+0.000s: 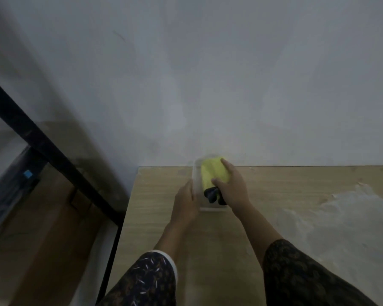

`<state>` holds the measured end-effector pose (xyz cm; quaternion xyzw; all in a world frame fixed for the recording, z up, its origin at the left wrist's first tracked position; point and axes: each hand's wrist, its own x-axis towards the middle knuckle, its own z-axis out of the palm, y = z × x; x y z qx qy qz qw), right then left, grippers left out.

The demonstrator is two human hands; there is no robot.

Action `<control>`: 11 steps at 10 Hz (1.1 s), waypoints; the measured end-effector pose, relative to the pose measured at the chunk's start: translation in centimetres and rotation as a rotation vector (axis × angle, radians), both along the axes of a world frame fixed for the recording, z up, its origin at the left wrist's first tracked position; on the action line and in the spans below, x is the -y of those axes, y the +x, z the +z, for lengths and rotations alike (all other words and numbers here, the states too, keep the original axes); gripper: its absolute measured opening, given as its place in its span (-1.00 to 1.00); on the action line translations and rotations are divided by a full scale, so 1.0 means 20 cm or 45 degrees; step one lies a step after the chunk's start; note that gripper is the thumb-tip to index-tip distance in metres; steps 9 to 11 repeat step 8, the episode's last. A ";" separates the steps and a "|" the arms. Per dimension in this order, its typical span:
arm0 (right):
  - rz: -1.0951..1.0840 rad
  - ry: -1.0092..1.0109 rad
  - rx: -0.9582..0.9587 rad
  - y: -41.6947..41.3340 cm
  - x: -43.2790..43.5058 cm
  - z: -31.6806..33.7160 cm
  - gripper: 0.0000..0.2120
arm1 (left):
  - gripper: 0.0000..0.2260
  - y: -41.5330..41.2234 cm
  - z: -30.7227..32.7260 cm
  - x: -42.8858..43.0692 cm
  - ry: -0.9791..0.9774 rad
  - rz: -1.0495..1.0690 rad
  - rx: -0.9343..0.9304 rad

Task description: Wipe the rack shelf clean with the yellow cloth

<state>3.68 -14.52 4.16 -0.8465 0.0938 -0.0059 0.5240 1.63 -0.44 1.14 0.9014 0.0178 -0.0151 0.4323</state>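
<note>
A pale grey wall (pixel 208 74) fills the far half of the view. Below it lies a light wooden counter (pixel 296 184), its far edge against the wall. A wide whitish, dusty-looking patch (pixel 341 217) spreads over the counter's right side. To the left stands a rack with a black metal frame (pixel 53 155) and a lower brown rack shelf (pixel 42 217) seen past the counter's left edge.

Two forearms in dark patterned sleeves reach in from the near edge. At the far side of the counter, close to the wall, sits a clear plastic container (pixel 212 209). The left hand (pixel 185 202) lies against the container's left wall, its fingers fairly straight along the side. The right hand (pixel 232 186) reaches into the container from the right, its fingers and thumb curled onto the yellow cloth (pixel 210 171). The cloth lies inside the container at its far end. A crumpled dark cloth (pixel 211 194) sits just near of it, partly under the right hand.
</note>
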 end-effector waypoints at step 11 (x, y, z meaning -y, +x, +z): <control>0.242 -0.931 -0.001 -0.02 -0.17 0.05 -0.46 | -0.70 -0.06 0.12 -0.03 -0.028 0.207 0.043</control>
